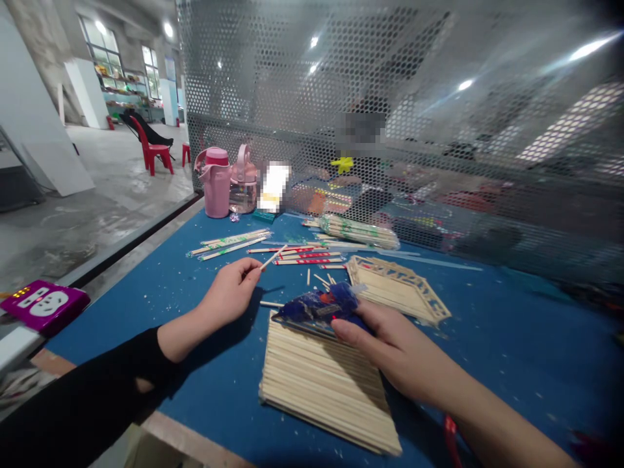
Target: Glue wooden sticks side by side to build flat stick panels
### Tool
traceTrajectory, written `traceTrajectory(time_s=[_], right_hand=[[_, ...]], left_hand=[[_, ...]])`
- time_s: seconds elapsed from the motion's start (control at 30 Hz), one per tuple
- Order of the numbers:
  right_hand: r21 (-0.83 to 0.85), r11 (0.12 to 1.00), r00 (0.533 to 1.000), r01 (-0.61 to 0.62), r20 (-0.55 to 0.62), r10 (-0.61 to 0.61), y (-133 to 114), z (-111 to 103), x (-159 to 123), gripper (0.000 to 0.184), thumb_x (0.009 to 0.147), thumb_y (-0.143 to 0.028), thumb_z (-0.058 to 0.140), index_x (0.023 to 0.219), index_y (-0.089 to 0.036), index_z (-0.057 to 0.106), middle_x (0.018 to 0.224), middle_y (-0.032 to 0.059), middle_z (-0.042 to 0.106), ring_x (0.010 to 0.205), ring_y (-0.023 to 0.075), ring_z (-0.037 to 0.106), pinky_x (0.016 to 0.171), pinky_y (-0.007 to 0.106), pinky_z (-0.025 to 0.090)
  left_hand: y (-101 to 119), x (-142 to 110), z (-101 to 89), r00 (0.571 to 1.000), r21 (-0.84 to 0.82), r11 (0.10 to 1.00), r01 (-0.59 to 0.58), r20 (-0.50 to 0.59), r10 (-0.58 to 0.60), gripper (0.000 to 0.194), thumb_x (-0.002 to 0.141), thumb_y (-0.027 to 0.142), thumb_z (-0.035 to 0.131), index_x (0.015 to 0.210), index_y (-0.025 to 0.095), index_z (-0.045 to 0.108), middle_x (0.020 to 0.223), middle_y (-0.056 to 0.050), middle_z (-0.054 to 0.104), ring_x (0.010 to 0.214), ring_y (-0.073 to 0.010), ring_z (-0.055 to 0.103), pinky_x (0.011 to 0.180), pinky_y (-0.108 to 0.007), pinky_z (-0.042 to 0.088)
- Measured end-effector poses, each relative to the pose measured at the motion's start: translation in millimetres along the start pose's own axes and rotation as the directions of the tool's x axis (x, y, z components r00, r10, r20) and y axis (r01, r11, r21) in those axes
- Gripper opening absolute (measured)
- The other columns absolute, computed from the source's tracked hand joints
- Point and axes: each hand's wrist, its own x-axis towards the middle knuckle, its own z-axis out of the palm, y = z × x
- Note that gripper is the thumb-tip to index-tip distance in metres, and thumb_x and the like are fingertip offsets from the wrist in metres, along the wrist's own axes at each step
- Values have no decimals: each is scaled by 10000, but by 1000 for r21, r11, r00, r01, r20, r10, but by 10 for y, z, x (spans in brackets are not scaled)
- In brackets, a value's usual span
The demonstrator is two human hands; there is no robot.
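Between its thumb and fingers my left hand [233,286] pinches a short thin wooden stick [273,257], its free end pointing up and away to the right. My right hand [390,341] is wrapped round a blue glue gun [319,304], its nozzle pointing left. Under the glue gun lies a flat panel of wooden sticks [322,383] set side by side; the gun and its shadow cover part of its far edge. One stick [271,304] juts out left of the nozzle. Behind the gun sits a low wooden piece with a latticed rim [400,289].
Wrapped chopsticks [307,255] and a plastic-wrapped bundle [361,232] lie farther back on the blue table [205,383]. A pink flask [216,185], a pink-lidded bottle [244,185] and a blurred-out upright screen stand by the perforated metal partition [273,84]. At left is a purple power strip [46,305].
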Motion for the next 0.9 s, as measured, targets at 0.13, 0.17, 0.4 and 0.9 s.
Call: traceTrajectory(time_s=[0.13,0.17,0.4,0.9], right_hand=[[10,1000,1000,18,20,-18,-7,9,-10,358,862,-429,396,1047,-210,611,1017,38,665,881,203,610,765,292,471],[5,1000,1000,21,14,-21,-5,3,-21,356,859,-429,400,1044,-210,610,1017,38,665,886,204,609,766,292,472],[-163,982,968,-92,-247,50,246,-290,-261,388,807,-491,412,922,-200,641,841,70,696,786,271,626,677,364,492],[-704,620,909,-346,-416,36,1356,-471,-460,408,846,-263,305,1171,-154,527,1139,132,625,951,274,603,685,395,415]], left_hand=[[-7,-5,-1,1000,-4,1000,-1,1,1,235,820,304,395,843,165,583,676,14,527,618,-130,455,574,-233,344],[-9,-5,-1,1000,-4,1000,-1,0,1,235,820,305,395,843,166,583,679,13,530,618,-129,454,571,-232,343],[5,-21,3,1000,1,1000,-20,20,20,233,820,295,396,840,168,590,671,16,528,624,-129,454,574,-226,345],[62,-101,52,995,49,997,-60,86,56,266,819,336,400,881,180,606,743,-12,599,682,-162,508,634,-254,380]])
